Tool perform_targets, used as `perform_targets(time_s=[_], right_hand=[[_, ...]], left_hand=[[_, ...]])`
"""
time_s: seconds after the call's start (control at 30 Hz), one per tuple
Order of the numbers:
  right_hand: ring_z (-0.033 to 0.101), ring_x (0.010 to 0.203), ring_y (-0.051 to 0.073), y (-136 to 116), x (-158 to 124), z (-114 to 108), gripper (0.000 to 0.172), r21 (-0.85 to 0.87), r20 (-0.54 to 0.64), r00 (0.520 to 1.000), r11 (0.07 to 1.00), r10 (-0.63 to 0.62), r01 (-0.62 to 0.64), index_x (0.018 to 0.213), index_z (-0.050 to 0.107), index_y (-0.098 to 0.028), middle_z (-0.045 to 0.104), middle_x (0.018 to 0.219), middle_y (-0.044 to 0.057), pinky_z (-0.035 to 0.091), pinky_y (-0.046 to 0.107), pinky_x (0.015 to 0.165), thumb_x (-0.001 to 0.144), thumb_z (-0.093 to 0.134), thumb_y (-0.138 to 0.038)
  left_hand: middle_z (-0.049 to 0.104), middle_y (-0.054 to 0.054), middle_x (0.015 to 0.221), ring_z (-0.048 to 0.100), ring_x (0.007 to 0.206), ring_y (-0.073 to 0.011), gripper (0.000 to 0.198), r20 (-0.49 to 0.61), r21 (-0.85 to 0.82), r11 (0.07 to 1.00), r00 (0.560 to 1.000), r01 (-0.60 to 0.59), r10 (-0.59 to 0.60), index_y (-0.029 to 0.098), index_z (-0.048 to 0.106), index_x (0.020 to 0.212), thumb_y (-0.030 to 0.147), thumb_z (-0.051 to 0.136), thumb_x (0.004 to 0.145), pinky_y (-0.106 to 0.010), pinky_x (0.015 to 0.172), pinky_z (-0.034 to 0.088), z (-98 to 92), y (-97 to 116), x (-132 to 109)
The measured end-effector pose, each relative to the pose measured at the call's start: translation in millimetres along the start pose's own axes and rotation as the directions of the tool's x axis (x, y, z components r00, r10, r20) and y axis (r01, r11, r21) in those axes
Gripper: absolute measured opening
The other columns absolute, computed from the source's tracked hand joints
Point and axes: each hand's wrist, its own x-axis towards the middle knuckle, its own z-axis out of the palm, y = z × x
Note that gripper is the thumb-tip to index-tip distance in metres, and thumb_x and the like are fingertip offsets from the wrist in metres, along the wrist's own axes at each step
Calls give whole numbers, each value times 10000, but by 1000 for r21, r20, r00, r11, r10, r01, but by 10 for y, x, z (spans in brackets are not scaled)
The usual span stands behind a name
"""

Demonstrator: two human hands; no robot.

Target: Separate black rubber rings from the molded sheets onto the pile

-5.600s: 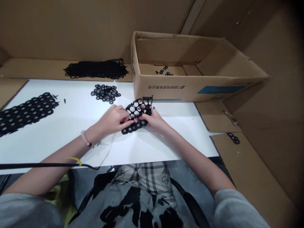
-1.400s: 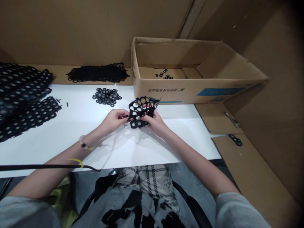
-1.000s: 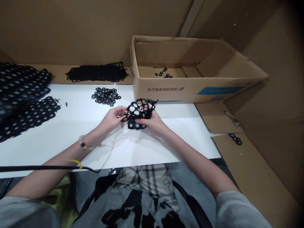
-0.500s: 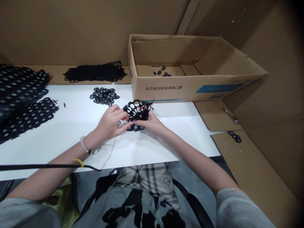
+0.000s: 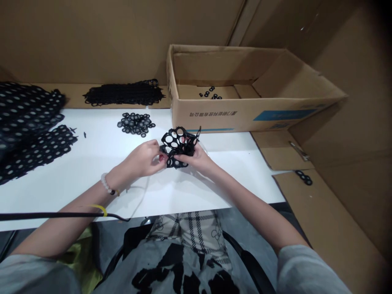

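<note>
A floppy black sheet full of round holes [image 5: 173, 139] is bunched up above the white table, near its middle. My right hand [image 5: 200, 158] grips it from the right, thumb across the front and the other fingers mostly behind it. At the sheet's left edge, my left hand [image 5: 149, 157] is closed in a pinch, its fingertips on the black material. Whether a loose ring is also between those fingertips, I cannot tell. Beyond my left hand lies a loose pile of small black rings [image 5: 134, 123] with grey centres.
An open cardboard box [image 5: 214, 114] at the back holds several small black rings. Black perforated sheets [image 5: 33, 151] are heaped at the left, with a flat black stack [image 5: 122, 94] along the back. A few joined rings [image 5: 304, 178] lie on cardboard at right. A black cable [image 5: 61, 214] crosses front left.
My left hand has closed into a tighter pinch at the sheet's left edge. The sheet's upper part has opened out a little, showing its holes more clearly. My right hand keeps its grip.
</note>
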Motion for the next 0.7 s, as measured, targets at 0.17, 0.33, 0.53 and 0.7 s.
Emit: perform_targets(time_s=[0.17,0.33,0.53,0.7], right_hand=[[574,1145,252,-44,-16,16,616,-59,56,997,997,-48,51,1077,487,-236,612,1139,59,450,416,1036,584,825,-390],[613,1045,236,-170,-65,38,589,-16,124,992,1000,19,-17,1051,486,-256,632,1012,22,474,405,984,584,832,-350],[584,1127,250,-176,-85,9,596,5,115,992,999,47,-48,1089,541,-260,641,1080,34,462,409,1014,588,843,-377],[594,1112,258,-104,-47,-41,552,-13,72,997,999,40,-39,1022,574,-242,662,1007,31,456,437,1018,562,859,-353]], left_hand=[[600,-67,730,565,726,-201,270,-38,-22,993,993,112,-113,150,595,735,381,562,872,-317,646,474,26,49,-11],[642,-82,951,607,828,-200,279,40,-136,987,996,87,-82,157,619,960,421,540,916,-318,731,511,2,59,-5],[648,-69,939,607,823,-172,160,68,-225,973,997,50,-36,161,606,944,294,518,931,-280,732,505,-27,56,-7],[600,-40,786,567,713,-145,233,48,-258,965,998,40,-28,162,602,730,279,510,909,-265,674,472,-15,-80,18]])
